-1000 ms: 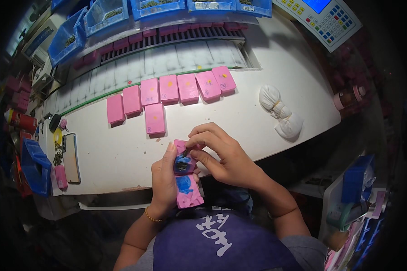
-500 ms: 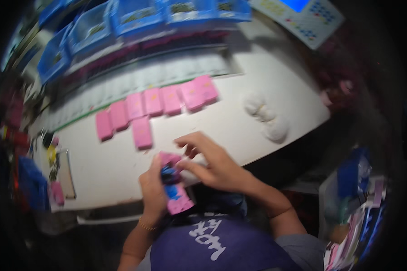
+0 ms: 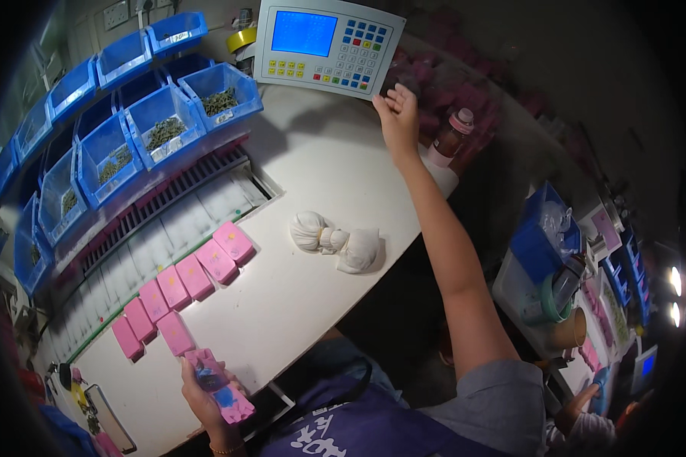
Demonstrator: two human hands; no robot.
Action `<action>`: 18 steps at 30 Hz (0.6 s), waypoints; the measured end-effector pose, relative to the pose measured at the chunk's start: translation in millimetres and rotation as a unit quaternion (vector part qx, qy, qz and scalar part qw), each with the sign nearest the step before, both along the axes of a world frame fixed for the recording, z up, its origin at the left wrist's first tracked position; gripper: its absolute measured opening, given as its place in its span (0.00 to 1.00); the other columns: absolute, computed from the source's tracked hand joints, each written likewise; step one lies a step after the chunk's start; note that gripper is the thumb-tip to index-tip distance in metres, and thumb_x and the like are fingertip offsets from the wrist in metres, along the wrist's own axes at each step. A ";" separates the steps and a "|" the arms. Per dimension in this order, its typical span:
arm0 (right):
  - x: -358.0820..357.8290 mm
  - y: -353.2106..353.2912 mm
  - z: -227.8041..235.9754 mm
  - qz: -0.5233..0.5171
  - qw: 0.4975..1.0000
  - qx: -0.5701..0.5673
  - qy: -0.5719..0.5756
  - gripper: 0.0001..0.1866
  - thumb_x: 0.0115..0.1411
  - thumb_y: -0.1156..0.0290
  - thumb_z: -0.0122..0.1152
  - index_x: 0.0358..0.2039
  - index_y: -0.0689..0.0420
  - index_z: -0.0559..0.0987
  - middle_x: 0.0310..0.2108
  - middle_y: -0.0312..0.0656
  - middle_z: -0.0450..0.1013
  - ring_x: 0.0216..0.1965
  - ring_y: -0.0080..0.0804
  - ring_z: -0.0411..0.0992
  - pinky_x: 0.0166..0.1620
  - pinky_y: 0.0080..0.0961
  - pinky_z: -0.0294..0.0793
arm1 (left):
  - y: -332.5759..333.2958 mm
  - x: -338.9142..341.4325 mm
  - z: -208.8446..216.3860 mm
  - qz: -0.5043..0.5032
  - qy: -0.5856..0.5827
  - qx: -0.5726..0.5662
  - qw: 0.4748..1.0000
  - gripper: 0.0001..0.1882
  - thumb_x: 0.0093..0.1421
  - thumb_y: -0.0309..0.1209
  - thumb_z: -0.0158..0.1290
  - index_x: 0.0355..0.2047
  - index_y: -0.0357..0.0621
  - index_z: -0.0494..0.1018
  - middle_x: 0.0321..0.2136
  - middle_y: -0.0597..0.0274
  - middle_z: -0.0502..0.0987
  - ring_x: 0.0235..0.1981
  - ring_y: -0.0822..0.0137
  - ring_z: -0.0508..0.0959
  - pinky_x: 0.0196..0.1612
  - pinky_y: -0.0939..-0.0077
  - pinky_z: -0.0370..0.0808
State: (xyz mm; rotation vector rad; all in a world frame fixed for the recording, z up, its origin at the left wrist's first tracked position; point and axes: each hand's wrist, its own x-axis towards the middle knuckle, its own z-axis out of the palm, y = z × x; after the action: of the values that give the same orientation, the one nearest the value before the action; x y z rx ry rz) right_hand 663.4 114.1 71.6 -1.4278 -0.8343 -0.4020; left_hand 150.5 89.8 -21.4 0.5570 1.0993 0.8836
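My left hand [image 3: 203, 396] is wrapped round an opened pink mould [image 3: 235, 407] with blue material in its hollows, near the front of the white table. My right arm stretches far to the upper right. There my right hand [image 3: 400, 122], thumb and fingers apart and nothing in it, is beside the lower right corner of a white control panel [image 3: 331, 65] with a blue screen and coloured keys. Whether a fingertip touches the panel I cannot tell. Several pink mould blocks [image 3: 198, 278] lie in a slanting row, one [image 3: 175, 333] set nearer me.
A knotted white cloth pouch [image 3: 358, 250] lies on the white table [image 3: 282, 320]. Behind stand tiers of blue bins [image 3: 160, 118] with small dark green pieces. A pink-capped bottle [image 3: 453, 135] stands by my right forearm. Another person's hand [image 3: 585, 400] shows at lower right.
My right hand has left the pink mould and reached up to the control panel. My left hand still holds the mould. The view has swung right.
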 end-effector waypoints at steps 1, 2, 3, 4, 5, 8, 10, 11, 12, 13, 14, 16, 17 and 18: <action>12.0 4.1 5.5 -0.006 1.000 -0.004 0.002 0.32 0.59 0.69 0.66 0.60 0.66 0.63 0.53 0.51 0.71 0.49 0.36 0.73 0.50 0.27 0.74 | 0.6 -0.1 -1.2 0.002 -0.004 -0.005 1.000 0.31 0.68 0.55 0.41 0.31 0.34 0.71 0.14 0.55 0.72 0.09 0.64 0.72 0.13 0.73 0.73; 15.2 10.3 10.8 -0.005 1.000 -0.001 0.001 0.32 0.59 0.69 0.66 0.60 0.66 0.63 0.53 0.51 0.71 0.49 0.36 0.73 0.50 0.27 0.74 | 0.7 -0.7 -3.0 0.004 -0.005 -0.002 1.000 0.31 0.68 0.55 0.41 0.31 0.34 0.71 0.14 0.55 0.72 0.09 0.64 0.72 0.13 0.73 0.73; 17.6 15.8 14.8 0.022 1.000 -0.002 0.015 0.34 0.59 0.69 0.66 0.60 0.67 0.61 0.54 0.53 0.70 0.52 0.39 0.73 0.52 0.29 0.74 | 0.3 -1.2 -5.0 0.004 0.000 -0.003 1.000 0.31 0.68 0.55 0.40 0.30 0.34 0.71 0.13 0.55 0.72 0.09 0.64 0.72 0.13 0.72 0.73; 19.9 21.2 18.6 0.050 0.998 -0.003 0.029 0.35 0.59 0.68 0.66 0.61 0.68 0.60 0.56 0.55 0.70 0.55 0.41 0.72 0.54 0.30 0.73 | -0.1 -1.7 -6.2 0.005 0.006 -0.005 1.000 0.31 0.68 0.55 0.40 0.30 0.34 0.70 0.13 0.55 0.71 0.09 0.64 0.72 0.13 0.72 0.73; 27.7 27.7 17.8 0.052 0.998 -0.001 0.029 0.35 0.59 0.68 0.66 0.61 0.68 0.60 0.56 0.55 0.70 0.55 0.41 0.72 0.54 0.30 0.73 | -0.6 -2.3 -6.4 0.007 0.006 -0.004 1.000 0.31 0.68 0.55 0.40 0.30 0.34 0.70 0.13 0.55 0.71 0.09 0.64 0.72 0.13 0.72 0.73; 55.6 35.5 12.1 0.046 0.998 -0.017 0.035 0.38 0.58 0.65 0.67 0.61 0.69 0.59 0.55 0.58 0.70 0.56 0.43 0.71 0.55 0.32 0.72 | -0.1 0.2 -5.5 0.000 0.021 -0.011 1.000 0.32 0.64 0.60 0.45 0.29 0.37 0.71 0.14 0.58 0.71 0.10 0.65 0.72 0.13 0.71 0.73; 63.7 41.8 8.7 0.021 0.999 -0.028 0.017 0.36 0.61 0.72 0.64 0.62 0.68 0.55 0.53 0.54 0.72 0.54 0.36 0.72 0.55 0.27 0.72 | 0.4 0.3 -3.9 0.005 0.014 -0.029 0.999 0.29 0.68 0.54 0.39 0.29 0.37 0.70 0.14 0.55 0.71 0.10 0.63 0.73 0.14 0.71 0.74; 69.3 46.0 7.7 -0.009 0.999 -0.051 0.013 0.36 0.60 0.71 0.65 0.61 0.68 0.55 0.52 0.54 0.73 0.52 0.35 0.73 0.54 0.27 0.72 | 0.8 0.6 -2.7 0.011 0.018 -0.032 0.999 0.29 0.68 0.54 0.39 0.29 0.37 0.70 0.14 0.55 0.71 0.10 0.63 0.73 0.14 0.71 0.74; 68.7 50.4 5.6 -0.033 0.997 -0.076 0.010 0.35 0.60 0.71 0.65 0.61 0.68 0.56 0.51 0.53 0.74 0.51 0.35 0.74 0.53 0.28 0.73 | 0.5 0.4 -0.5 0.003 0.007 -0.039 0.999 0.29 0.68 0.54 0.40 0.31 0.37 0.70 0.15 0.55 0.72 0.11 0.63 0.74 0.14 0.71 0.74; 68.6 52.9 3.0 -0.039 0.998 -0.055 -0.005 0.35 0.60 0.69 0.66 0.60 0.68 0.58 0.49 0.54 0.74 0.48 0.35 0.75 0.50 0.28 0.73 | 0.7 -0.2 0.9 -0.004 -0.002 -0.047 0.999 0.28 0.69 0.54 0.40 0.32 0.37 0.71 0.17 0.54 0.73 0.12 0.63 0.75 0.15 0.72 0.75; 53.5 56.5 5.8 -0.030 0.998 -0.045 -0.039 0.34 0.60 0.67 0.66 0.59 0.68 0.59 0.47 0.55 0.74 0.47 0.36 0.75 0.49 0.30 0.73 | 1.0 -5.7 -10.5 0.001 0.021 -0.022 1.000 0.27 0.69 0.52 0.40 0.35 0.36 0.72 0.19 0.53 0.75 0.13 0.63 0.76 0.16 0.72 0.76; 61.7 42.8 17.7 0.002 0.996 -0.085 -0.017 0.34 0.60 0.66 0.65 0.58 0.67 0.57 0.47 0.57 0.73 0.48 0.41 0.75 0.52 0.35 0.72 | 0.1 -1.4 -17.5 -0.004 0.057 0.000 0.998 0.34 0.63 0.61 0.47 0.31 0.36 0.72 0.17 0.56 0.72 0.13 0.62 0.75 0.15 0.70 0.75; 32.3 41.1 28.0 -0.004 0.996 -0.086 -0.028 0.34 0.60 0.67 0.64 0.58 0.66 0.57 0.44 0.56 0.75 0.43 0.43 0.77 0.52 0.34 0.72 | 1.0 -10.2 -37.7 -0.013 0.071 0.059 0.996 0.33 0.64 0.61 0.46 0.33 0.35 0.72 0.17 0.55 0.72 0.13 0.61 0.75 0.15 0.69 0.75; 55.3 30.3 28.4 -0.041 0.992 -0.077 -0.091 0.36 0.61 0.65 0.64 0.61 0.67 0.55 0.48 0.59 0.73 0.46 0.43 0.75 0.53 0.35 0.72 | 2.1 6.5 -12.5 -0.039 0.043 0.026 0.998 0.34 0.64 0.60 0.46 0.34 0.35 0.72 0.17 0.54 0.73 0.13 0.62 0.76 0.16 0.70 0.75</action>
State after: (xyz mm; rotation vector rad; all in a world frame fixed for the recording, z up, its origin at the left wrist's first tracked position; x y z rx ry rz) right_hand 718.7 144.4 99.9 -1.5892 -0.9717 -0.5465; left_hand 157.0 91.9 -34.0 0.6811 1.1285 0.8285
